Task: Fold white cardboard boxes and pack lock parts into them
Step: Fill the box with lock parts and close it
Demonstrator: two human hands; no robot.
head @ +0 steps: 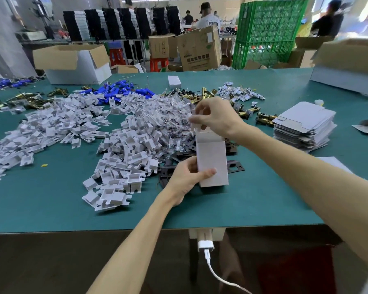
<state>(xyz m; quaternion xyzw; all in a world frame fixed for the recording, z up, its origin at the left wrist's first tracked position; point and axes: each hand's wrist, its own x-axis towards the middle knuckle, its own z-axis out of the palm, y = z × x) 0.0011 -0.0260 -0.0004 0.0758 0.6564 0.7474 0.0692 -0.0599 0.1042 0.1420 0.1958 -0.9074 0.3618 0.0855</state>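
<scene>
Centrally on the green table (263, 198), the white box (211, 160) stands upright. The left hand (187, 177) grips its lower edge, and the right hand (215, 117) pinches the top flap at 12 o'clock, hiding the opening. Black plates (235, 165) at 3 o'clock show only partly.

One white cardboard box (211, 158): erected, upright, top flaps open, lower side held in the left grip (187, 177), a top flap pinched by the right grip (215, 117). Flat box blanks (304, 126): neat stack, right of the right grip. Lock parts: white inserts (123, 145) heaped left of both grips; dark plates (234, 165) just behind the box; brass latches (263, 119) near the right grip.
</scene>
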